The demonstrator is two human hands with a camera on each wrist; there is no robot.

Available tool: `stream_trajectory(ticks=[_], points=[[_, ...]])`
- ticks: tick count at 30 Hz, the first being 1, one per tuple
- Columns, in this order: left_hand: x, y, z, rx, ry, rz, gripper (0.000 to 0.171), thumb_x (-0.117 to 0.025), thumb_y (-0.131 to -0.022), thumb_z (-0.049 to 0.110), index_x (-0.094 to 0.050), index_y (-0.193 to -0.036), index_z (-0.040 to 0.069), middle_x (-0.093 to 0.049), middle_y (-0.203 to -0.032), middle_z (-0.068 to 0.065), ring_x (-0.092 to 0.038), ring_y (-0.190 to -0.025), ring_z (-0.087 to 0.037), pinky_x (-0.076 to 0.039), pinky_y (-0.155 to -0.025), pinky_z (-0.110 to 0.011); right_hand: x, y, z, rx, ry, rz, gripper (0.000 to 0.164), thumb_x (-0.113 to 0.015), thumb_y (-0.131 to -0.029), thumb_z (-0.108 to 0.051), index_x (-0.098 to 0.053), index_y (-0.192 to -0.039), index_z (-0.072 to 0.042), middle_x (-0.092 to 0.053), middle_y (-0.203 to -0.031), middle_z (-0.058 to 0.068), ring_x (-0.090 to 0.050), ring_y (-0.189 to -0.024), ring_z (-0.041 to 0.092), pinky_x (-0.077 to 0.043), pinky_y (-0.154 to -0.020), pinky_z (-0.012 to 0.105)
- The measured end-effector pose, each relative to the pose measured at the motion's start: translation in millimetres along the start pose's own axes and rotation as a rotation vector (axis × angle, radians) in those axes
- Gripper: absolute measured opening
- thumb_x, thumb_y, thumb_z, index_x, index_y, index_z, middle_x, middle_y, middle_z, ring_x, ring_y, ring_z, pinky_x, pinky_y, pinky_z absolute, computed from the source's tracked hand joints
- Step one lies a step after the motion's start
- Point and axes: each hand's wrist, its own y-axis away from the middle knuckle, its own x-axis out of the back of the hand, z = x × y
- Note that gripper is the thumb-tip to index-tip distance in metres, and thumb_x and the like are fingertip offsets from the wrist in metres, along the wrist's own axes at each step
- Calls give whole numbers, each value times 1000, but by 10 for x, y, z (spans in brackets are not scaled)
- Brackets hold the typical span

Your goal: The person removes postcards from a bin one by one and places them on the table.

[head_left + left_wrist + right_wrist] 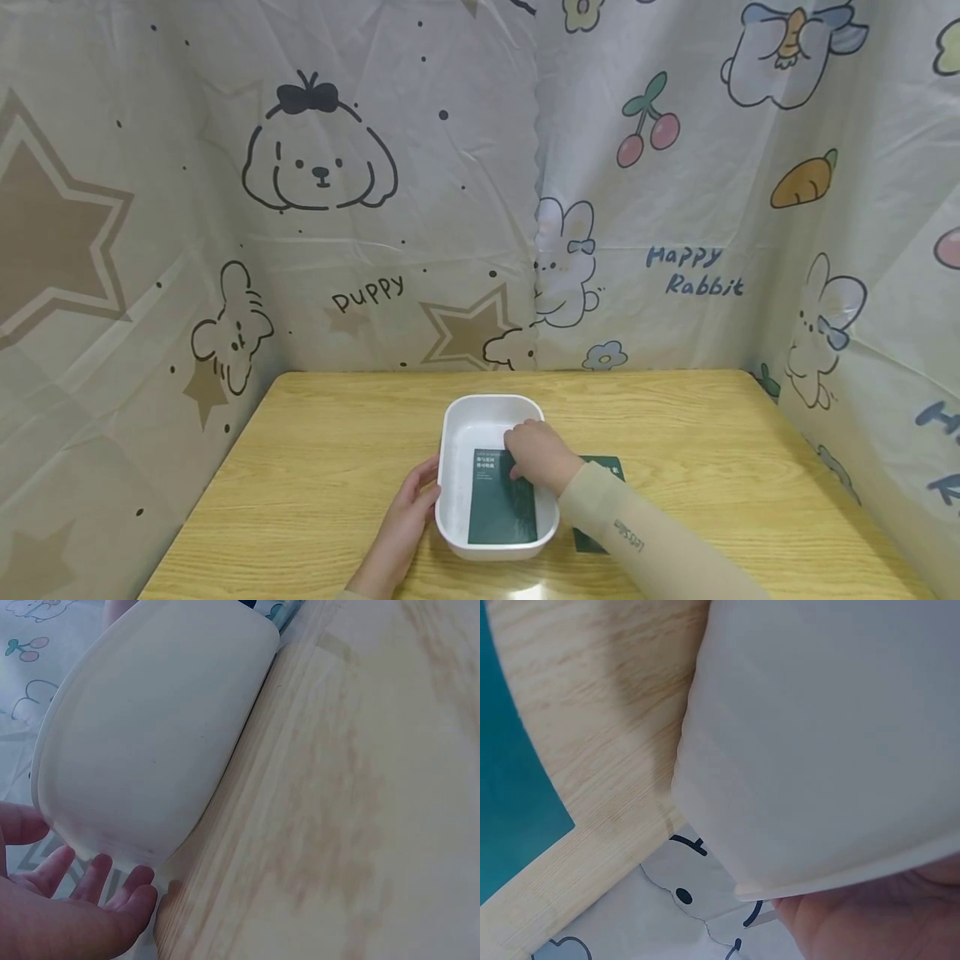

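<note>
A white rectangular tub [453,417] with rounded corners stands on the table. Inside it, a dark green booklet [498,508] with small white print on its cover leans or lies along the right side. My right hand [542,454] reaches over the tub's right wall and pinches that booklet near its upper right edge; in the right wrist view the tub's outer wall [817,750] hides the fingertips. Against the tub's left side rests my left hand [408,512], fingers loosely bent, fingertips at the wall near one corner, as the left wrist view shows.
A second dark green booklet [588,540] lies on the table right of the tub, partly under my right forearm. The wood-grain table [322,467] ends at a patterned curtain [390,250] at the back and sides.
</note>
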Motion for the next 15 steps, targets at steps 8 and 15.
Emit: stream_trajectory(ticks=[8,15], points=[[4,-1,-1,-4,4,-9,48,-44,-98,15,-36,-144,4,-39,-145,-25,-38,-130,-35,-40,-105,-53,-20,-9,8,1,20,7,29,-81,-72,-23,-71,-95,-9,-69,-83,1,-54,-77,15,-55,-86,36],[1,-4,-2,-3,-1,0,47,-44,-98,15,-37,-144,6,-41,-144,-24,-40,-128,-33,-42,-103,-51,-21,-17,13,-13,12,4,28,-80,-72,-23,-72,-96,-9,-68,-83,1,-53,-77,15,-55,-86,36]])
